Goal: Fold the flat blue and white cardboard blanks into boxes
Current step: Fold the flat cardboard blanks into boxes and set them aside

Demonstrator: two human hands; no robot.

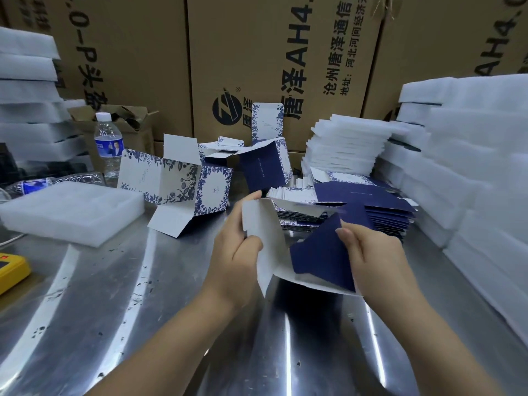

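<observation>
I see both hands raised just above the steel counter (143, 295), sharing one half-folded blank (271, 247) between them. My left hand (240, 252) pinches the white flap on the blank's left side, thumb in front of the card and fingers curled behind it. My right hand (374, 258) grips the dark blue panel on the blank's right side, with a fingertip at its top corner. Its thumb is hidden behind the card, so I take this to be a pinch. The blank's white inner face is turned up toward me, and its lower edge hangs close over the counter.

Just beyond the hands, a stack of flat blanks (380, 210) lies on the counter, blue sides up. To the left of it sits an assembled floral box (211, 192) with its flaps open. A second box (265, 167) stands behind, near the brown cartons (257, 52). A water bottle (108, 144) and a foam tray (71, 215) are far left. White foam stacks (471, 172) fill the right side.
</observation>
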